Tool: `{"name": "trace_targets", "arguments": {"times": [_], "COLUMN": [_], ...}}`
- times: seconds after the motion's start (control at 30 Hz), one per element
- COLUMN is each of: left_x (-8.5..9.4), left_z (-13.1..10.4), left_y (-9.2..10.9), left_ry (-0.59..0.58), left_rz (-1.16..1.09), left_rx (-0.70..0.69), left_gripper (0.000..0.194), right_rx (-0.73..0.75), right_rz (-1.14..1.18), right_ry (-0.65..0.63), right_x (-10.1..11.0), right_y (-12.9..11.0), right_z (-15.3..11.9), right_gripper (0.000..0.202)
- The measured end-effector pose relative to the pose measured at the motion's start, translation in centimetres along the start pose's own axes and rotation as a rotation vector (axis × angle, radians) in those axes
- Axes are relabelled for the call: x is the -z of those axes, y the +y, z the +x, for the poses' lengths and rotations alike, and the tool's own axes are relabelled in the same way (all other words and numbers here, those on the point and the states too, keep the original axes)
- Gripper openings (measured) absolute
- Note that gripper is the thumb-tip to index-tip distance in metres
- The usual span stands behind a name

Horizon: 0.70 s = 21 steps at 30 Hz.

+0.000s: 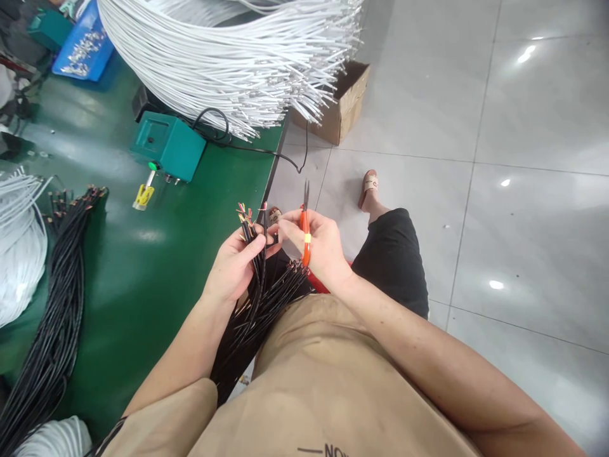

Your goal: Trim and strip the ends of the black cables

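My left hand (236,260) is closed around several black cables (258,270), whose stripped ends show red and yellow wires pointing up. My right hand (320,242) holds orange-handled scissors or snips (305,238), with the narrow metal tips pointing away from my body. Its thumb and fingertips reach toward the cables beside the left hand. Below both hands, more black cables (280,289) lie across my lap.
On the green table (157,279) stand a teal machine (169,146) and a blue tray (88,47) of small metal parts. White cables (238,70) overhang the table edge above a cardboard box (349,105). Black cables (57,317) lie at left.
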<state>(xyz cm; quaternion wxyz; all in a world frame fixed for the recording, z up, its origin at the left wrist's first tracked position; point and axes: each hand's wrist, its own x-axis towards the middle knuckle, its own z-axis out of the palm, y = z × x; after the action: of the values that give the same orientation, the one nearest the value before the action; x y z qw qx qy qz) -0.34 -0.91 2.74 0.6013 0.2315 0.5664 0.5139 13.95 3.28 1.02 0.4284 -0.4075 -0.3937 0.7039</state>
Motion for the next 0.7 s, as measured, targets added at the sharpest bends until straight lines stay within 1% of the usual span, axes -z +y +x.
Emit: {"name": "trace_targets", "arguments": {"times": [0.03,0.1,0.13,0.23,0.3,0.33,0.47,0.6,0.7], "left_x": [0.0,0.0,0.0,0.0,-0.1,-0.1,0.1,0.3,0.3], "left_z": [0.0,-0.1,-0.1,-0.3,-0.4,-0.4,-0.2,0.0,0.0], "left_y": [0.0,-0.1,-0.1,0.0,0.0,0.0,-0.2,-0.2,-0.1], "left_ry": [-0.001,0.009,0.015,-0.003,-0.03,-0.037,-0.026,-0.036,-0.036], "left_rz": [0.005,0.018,0.026,0.055,0.074,0.082,0.108,0.138,0.182], "left_rx": [-0.004,-0.01,-0.009,0.002,0.001,-0.003,-0.037,-0.058,-0.068], "left_gripper": [0.014,0.015,0.016,0.017,0.017,0.017,0.018,0.019,0.019], "right_rx": [0.002,0.007,0.014,0.073,0.117,0.121,0.053,0.039,0.036], "right_rz": [0.01,0.048,0.063,0.036,0.0,-0.008,-0.073,-0.205,-0.252], "right_ry": [-0.019,0.002,0.036,0.197,0.245,0.237,0.111,0.084,0.055], "right_x": [-0.2,-0.4,-0.5,-0.4,-0.2,-0.1,0.1,0.1,0.2], "right_y": [-0.1,-0.3,-0.4,-0.5,-0.4,-0.3,0.1,0.6,1.1], "right_z": [0.0,-0.1,-0.2,-0.4,-0.6,-0.6,-0.7,-0.7,-0.7], "right_gripper": [0.012,0.013,0.013,0.013,0.012,0.012,0.012,0.013,0.012]}}
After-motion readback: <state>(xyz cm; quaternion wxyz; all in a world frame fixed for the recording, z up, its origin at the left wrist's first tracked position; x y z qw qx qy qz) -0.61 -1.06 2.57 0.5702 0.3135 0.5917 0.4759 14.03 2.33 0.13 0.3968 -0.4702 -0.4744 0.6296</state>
